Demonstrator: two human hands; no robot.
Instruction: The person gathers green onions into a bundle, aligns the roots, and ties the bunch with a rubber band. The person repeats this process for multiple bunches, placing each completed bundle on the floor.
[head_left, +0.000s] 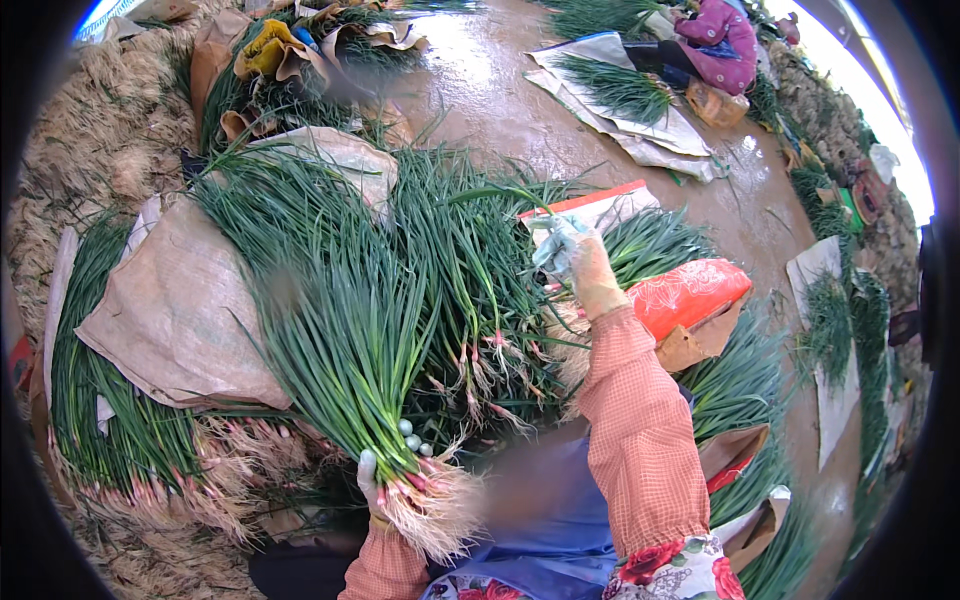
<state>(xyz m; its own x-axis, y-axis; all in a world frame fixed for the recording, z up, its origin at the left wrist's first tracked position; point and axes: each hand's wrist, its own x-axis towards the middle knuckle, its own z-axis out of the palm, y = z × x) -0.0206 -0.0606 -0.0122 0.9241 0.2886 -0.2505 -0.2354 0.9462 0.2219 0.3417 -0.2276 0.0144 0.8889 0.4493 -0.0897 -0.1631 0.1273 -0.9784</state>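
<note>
At the lower centre, my left hand (371, 480), in a pale glove, grips a large bunch of green onions (352, 375) near the base. Their leaves fan out to the upper left, and their pinkish bulbs and stringy roots point to the lower right. My right hand (566, 251), in a gloved sleeve right of centre, has its fingers bent around a green stalk (502, 192) whose leaf reaches to the left. Beneath and between my hands lies a heap of loose green onions (465, 262) with some roots showing.
Light woven sacking (187, 307) covers onions at left. A red and white bag (686, 296) lies right of my right forearm. Matted roots (97, 127) pile up at far left. Across the wet floor (480, 82), a person in purple (720, 45) sits beside onions on sacking (652, 146).
</note>
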